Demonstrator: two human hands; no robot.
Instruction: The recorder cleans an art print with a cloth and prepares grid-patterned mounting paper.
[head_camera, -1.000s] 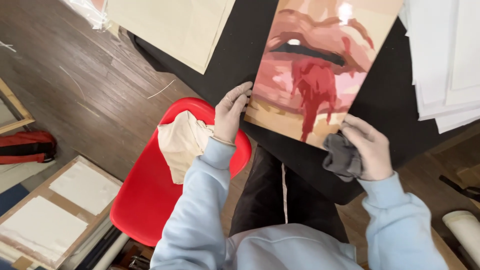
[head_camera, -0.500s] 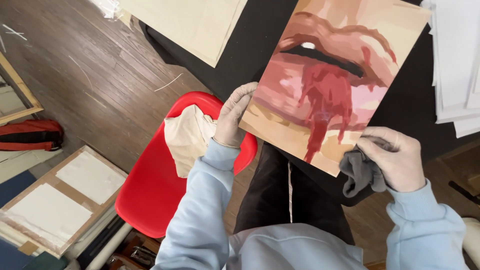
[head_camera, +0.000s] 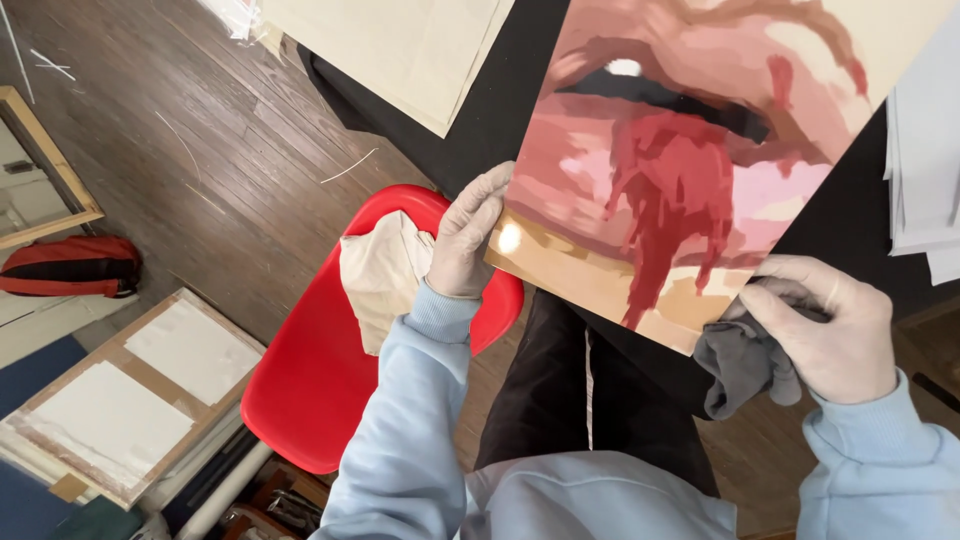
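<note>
Painting (head_camera: 690, 170), a glossy panel in reds, pinks and tan, is held tilted above the near edge of the black desk (head_camera: 500, 110), its lower corner over the person's lap. Left hand (head_camera: 465, 245), gloved, grips the panel's left edge, fingers curled onto its face. Right hand (head_camera: 825, 325), also gloved, is clamped on a grey rag (head_camera: 740, 360) pressed against the panel's lower right edge. Both hands sit well apart, one at each side of the panel. Below the left hand a red chair (head_camera: 310, 380) carries a cream cloth (head_camera: 385, 270). A blank canvas (head_camera: 400, 50) lies on the desk's far left corner, and white sheets (head_camera: 925, 170) at its right edge. Framed boards (head_camera: 120, 400) and a red bag (head_camera: 70, 265) rest on the wooden floor (head_camera: 190, 130).
</note>
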